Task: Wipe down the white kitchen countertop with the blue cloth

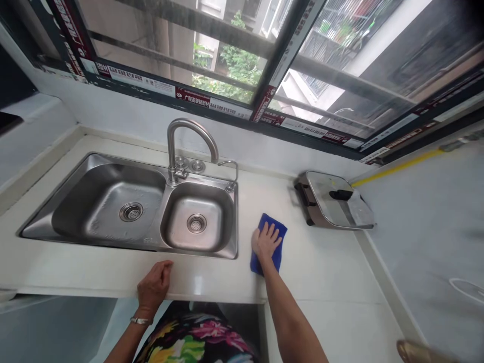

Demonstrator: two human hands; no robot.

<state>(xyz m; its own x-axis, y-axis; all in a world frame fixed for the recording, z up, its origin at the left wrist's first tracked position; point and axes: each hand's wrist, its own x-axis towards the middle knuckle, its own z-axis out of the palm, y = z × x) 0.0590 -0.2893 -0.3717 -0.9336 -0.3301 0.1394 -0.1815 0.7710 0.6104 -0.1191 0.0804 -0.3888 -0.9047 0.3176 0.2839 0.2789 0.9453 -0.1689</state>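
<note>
My right hand [266, 241] lies flat on a folded blue cloth [277, 258], fingers spread and pressing it against the white countertop [212, 275]. The cloth is to the right of the small sink basin. At the counter's front edge, below the sink, rests my left hand [154, 283] with its fingers curled in; nothing shows in it. A bracelet [141, 320] is on the left wrist.
A steel double sink [164, 222] is set into the counter, with a curved faucet [171, 146] behind it. An electric pan with a glass lid [328, 204] stands at the back right, by the wall. A window frame [227, 108] runs above.
</note>
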